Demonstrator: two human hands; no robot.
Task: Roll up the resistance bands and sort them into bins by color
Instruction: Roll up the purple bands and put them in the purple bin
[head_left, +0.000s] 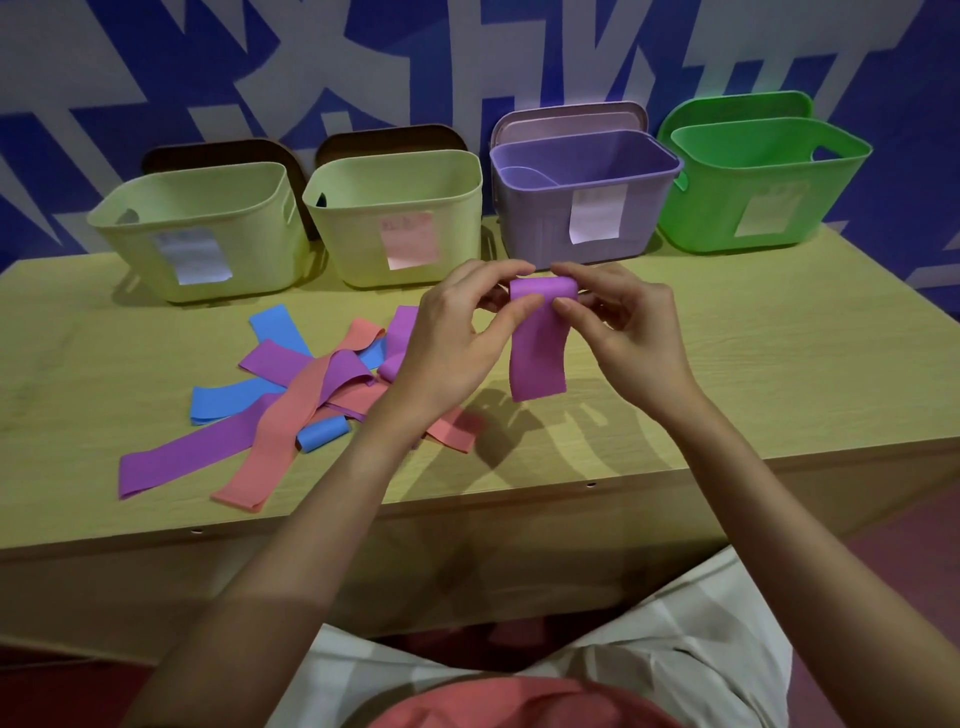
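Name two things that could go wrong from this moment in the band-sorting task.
The purple band, pinched at its top by the left hand and right hand, has a long loose tail and may roll crooked. The rolled blue band lying by the pile could unroll.

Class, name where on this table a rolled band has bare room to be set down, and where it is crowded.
Bare: the table right of the right hand, before the purple bin and green bin; also the far-left corner. Crowded: the pile of loose bands left of the left hand.
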